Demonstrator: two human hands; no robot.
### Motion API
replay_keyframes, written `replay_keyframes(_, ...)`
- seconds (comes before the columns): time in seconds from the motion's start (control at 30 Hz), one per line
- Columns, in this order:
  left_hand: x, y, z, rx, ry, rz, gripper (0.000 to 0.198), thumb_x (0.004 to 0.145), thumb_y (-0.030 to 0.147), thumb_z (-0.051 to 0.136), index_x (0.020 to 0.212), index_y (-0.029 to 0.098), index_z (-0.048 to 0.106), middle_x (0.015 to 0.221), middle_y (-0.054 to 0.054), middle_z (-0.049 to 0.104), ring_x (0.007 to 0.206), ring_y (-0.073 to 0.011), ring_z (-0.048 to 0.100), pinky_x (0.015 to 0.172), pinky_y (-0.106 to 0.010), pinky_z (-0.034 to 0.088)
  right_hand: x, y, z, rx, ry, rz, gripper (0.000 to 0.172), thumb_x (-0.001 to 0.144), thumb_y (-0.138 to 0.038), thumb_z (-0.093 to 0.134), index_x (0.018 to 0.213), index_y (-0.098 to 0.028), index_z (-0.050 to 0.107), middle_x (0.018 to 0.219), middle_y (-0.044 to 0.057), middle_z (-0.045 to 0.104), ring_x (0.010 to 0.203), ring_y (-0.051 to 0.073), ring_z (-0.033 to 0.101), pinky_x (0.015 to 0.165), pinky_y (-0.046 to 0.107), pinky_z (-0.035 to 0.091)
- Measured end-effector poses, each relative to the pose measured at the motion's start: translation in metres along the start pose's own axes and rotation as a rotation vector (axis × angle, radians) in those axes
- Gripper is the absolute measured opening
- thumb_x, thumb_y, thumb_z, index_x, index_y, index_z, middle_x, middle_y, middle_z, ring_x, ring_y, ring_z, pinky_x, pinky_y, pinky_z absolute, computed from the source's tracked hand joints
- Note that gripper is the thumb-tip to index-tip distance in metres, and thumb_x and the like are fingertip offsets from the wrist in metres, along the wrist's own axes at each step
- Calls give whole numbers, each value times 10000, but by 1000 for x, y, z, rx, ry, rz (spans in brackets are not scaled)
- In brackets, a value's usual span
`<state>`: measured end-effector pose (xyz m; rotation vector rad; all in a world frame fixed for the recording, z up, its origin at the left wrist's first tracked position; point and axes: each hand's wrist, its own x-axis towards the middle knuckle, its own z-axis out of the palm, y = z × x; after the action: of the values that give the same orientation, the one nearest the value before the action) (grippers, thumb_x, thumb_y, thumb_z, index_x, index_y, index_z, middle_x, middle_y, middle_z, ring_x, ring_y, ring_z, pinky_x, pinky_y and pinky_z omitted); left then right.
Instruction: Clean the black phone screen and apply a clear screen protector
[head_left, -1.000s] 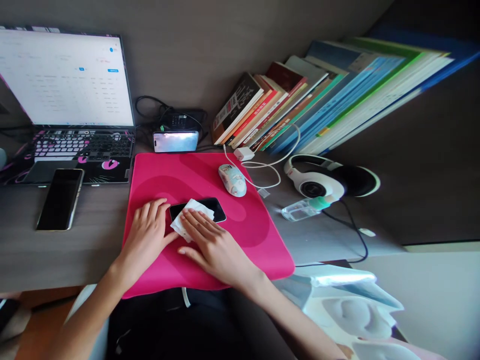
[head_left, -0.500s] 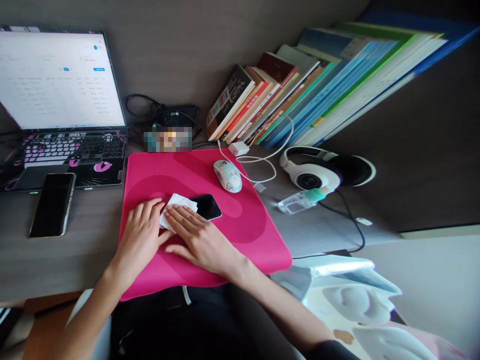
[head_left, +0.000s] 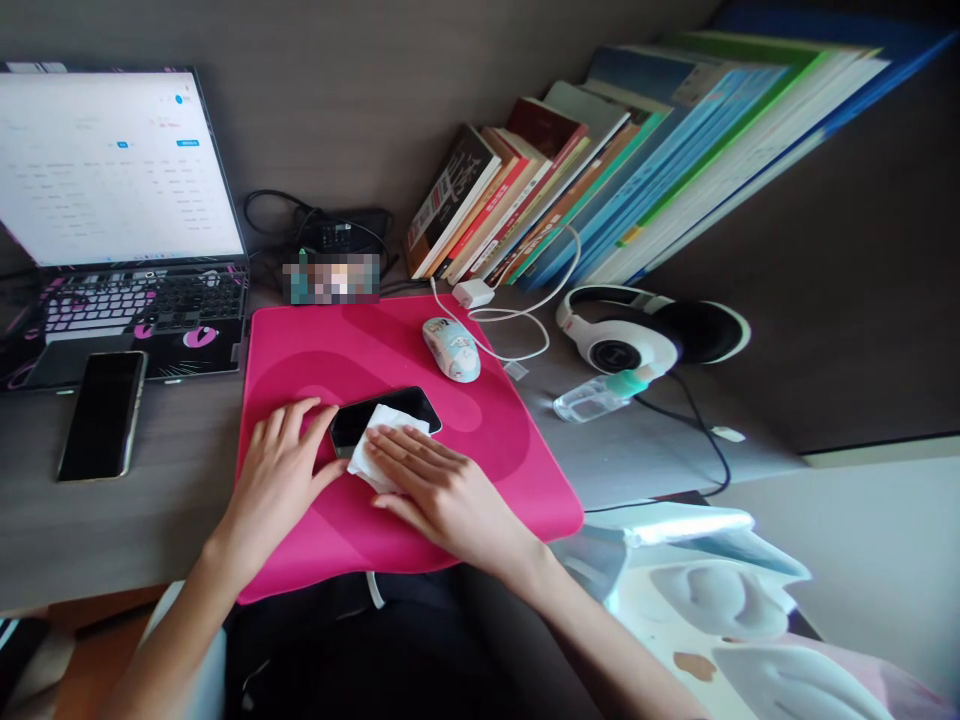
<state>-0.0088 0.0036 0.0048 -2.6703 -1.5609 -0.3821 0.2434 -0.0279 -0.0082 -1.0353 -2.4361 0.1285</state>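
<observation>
A black phone (head_left: 375, 411) lies face up on the pink mat (head_left: 480, 455) in front of me. My right hand (head_left: 442, 490) lies flat with fingers stretched out, pressing a white wipe (head_left: 375, 455) onto the phone's near edge. My left hand (head_left: 281, 470) rests on the mat at the phone's left end, fingers spread, thumb against the phone.
An open laptop (head_left: 120, 210) and a second phone (head_left: 101, 412) sit at left. A mouse (head_left: 451, 348), white cable, headphones (head_left: 645, 335) and a small clear bottle (head_left: 596, 398) lie right of the mat. Books (head_left: 600, 170) lean against the back wall.
My right hand slid the wipe to the right over the phone, uncovering the phone's left part. My left hand stayed at the phone's left end.
</observation>
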Motion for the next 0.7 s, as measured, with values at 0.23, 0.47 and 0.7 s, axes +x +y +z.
replay_keyframes(0.23, 1, 3, 1, 10, 21, -2, 620, 1009, 526, 679, 1506, 173, 568, 1497, -193, 609, 1296, -383, 611, 1083, -567, 530, -21, 15, -7, -77, 62, 134, 545, 1119, -343, 541, 1635, -177, 473, 1568, 141, 607, 1458, 296, 592, 1229, 530, 525)
replay_keyframes(0.47, 1, 2, 2, 6, 21, 5, 637, 1013, 542, 659, 1508, 153, 565, 1482, -196, 608, 1300, -381, 605, 1078, -554, 531, -8, 32, 1, -48, 29, 205, 520, 1132, -343, 494, 1617, -154, 506, 1628, 136, 547, 1544, 286, 480, 1284, 509, 451)
replay_keyframes(0.7, 0, 2, 2, 14, 24, 5, 641, 1023, 556, 631, 1513, 148, 563, 1489, -205, 601, 1310, -386, 602, 1088, -562, 524, 6, 41, 5, 0, -21, 245, 657, 1121, -400, 522, 1715, -224, 303, 1709, 140, 423, 1603, 305, 369, 1309, 575, 380)
